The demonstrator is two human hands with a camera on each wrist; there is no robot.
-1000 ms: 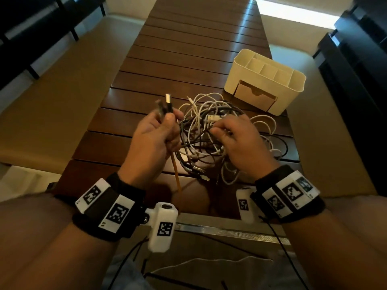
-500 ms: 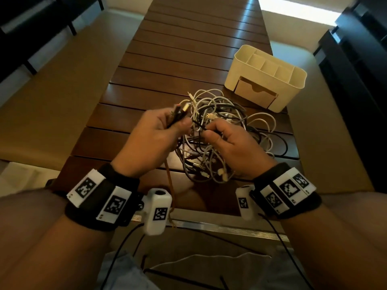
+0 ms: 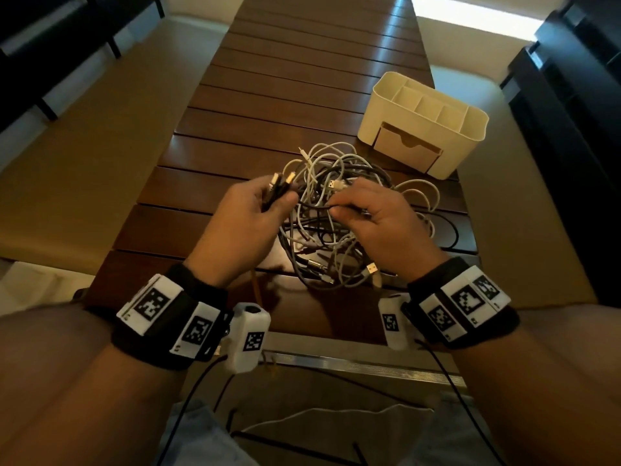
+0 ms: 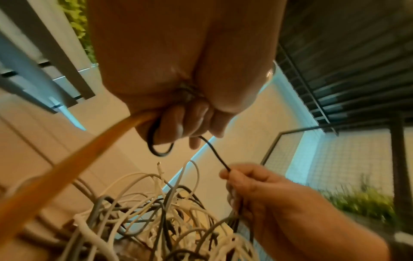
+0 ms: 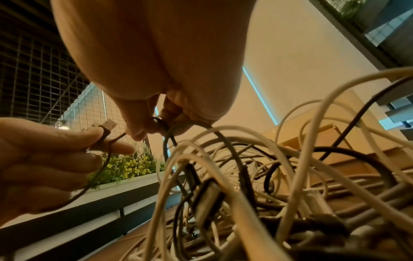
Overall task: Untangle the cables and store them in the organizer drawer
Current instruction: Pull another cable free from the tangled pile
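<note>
A tangle of white, grey and black cables (image 3: pixel 339 230) lies on the wooden slat table (image 3: pixel 268 95), also filling the bottom of the wrist views (image 4: pixel 145 211) (image 5: pixel 268 176). My left hand (image 3: pixel 255 210) grips the plug ends of a black cable (image 3: pixel 280 185) and an orange cable (image 4: pixel 67 169) that hangs toward me. My right hand (image 3: pixel 366 213) pinches the same thin black cable (image 4: pixel 214 153) (image 5: pixel 161 123) a short way along, just above the tangle. The cream organizer (image 3: pixel 423 122) with its drawer (image 3: pixel 403 149) pushed in stands at the right, beyond the tangle.
Beige cushioned benches (image 3: pixel 84 163) run along both sides of the table. Dark furniture (image 3: pixel 571 112) stands at the far right. A metal strip (image 3: pixel 353 364) edges the table's near end, with thin wires (image 3: pixel 302 418) hanging below it.
My left hand has lowered and tipped the held plugs away from me. My right hand has shifted left and taken a pinch on the black cable close to the left hand.
</note>
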